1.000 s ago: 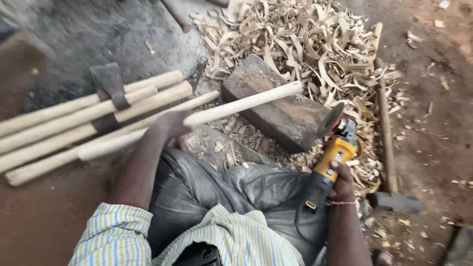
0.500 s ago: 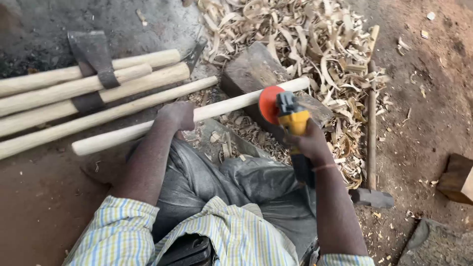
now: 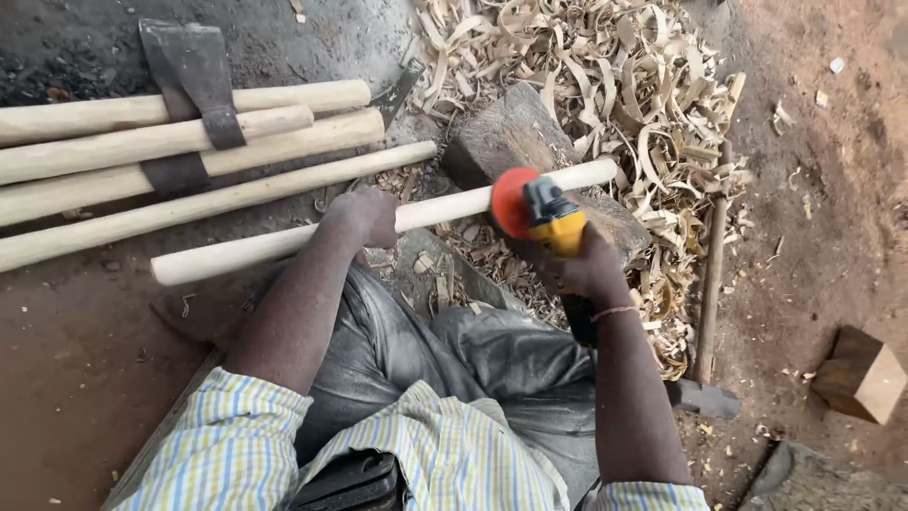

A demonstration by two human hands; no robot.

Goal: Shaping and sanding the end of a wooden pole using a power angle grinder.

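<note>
Gripping a pale pole [image 3: 454, 210] near its middle, the left hand [image 3: 364, 216] is wrapped fully round it. Pole lies slantwise, far end resting on a dark wood block [image 3: 515, 142], near end on the dirt floor [image 3: 76, 350]. Right hand [image 3: 588, 268] is closed round the body of a yellow grinder [image 3: 550, 220]; its orange disc [image 3: 509, 202] sits against the pole just short of the block's near edge, contact probable but not sharp enough to confirm. Beyond the block: heap of curled shavings [image 3: 605, 66]. Left of the block: four more poles [image 3: 189, 151] lying side by side, a dark axe head [image 3: 194, 71] laid across them. Right of the block: a long-handled hammer [image 3: 709, 284] on the ground, and farther right a small wood offcut [image 3: 861, 374].
</note>
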